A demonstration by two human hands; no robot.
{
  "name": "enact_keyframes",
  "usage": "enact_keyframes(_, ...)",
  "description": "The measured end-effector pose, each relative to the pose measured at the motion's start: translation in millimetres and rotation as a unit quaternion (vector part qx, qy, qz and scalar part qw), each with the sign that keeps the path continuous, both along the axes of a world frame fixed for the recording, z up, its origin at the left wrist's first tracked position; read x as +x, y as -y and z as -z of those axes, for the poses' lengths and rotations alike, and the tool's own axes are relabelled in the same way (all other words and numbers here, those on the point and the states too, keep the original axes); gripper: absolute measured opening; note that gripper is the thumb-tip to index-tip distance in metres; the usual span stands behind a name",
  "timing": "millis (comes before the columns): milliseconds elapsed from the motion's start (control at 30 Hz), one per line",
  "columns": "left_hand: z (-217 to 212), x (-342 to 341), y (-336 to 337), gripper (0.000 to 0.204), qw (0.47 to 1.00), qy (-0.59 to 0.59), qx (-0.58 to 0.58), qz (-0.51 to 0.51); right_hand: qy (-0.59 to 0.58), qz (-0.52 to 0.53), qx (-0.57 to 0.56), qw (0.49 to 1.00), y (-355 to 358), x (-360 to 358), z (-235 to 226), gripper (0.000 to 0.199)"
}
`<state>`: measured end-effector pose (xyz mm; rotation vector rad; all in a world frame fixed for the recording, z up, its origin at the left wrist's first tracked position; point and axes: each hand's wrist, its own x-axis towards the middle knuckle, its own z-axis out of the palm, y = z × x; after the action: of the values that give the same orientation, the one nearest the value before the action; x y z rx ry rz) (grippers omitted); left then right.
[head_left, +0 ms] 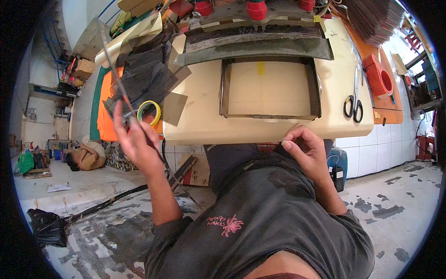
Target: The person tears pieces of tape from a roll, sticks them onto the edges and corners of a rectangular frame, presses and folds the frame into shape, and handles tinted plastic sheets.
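The right hand is curled at the near edge of the worktop, fingers folded in, holding nothing that can be seen. The left hand is raised beside the worktop's left corner, pinching a long thin strip that slants up and away, kept clear of the clutter. Just behind it lies a yellow tape roll. Farther off, a shallow dark frame sits open in the middle; scissors lie to its right.

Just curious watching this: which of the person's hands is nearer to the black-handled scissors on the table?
Right. The right hand is at the table's near edge, below-left of the scissors. The left hand is far across, beside the yellow tape roll.
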<state>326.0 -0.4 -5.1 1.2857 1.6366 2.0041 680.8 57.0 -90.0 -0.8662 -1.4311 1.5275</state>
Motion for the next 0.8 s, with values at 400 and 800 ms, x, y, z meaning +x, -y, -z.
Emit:
enact_keyframes(400,51,79,68,0.035,0.949,-0.198,-0.149,0.194,-0.060,-0.008,-0.013,0.998,0,-34,-34,0.019)
enact_keyframes(800,83,70,82,0.050,0.912,-0.278,-0.174,0.248,0.020,0.002,0.038,0.999,-8,-71,-15,0.020)
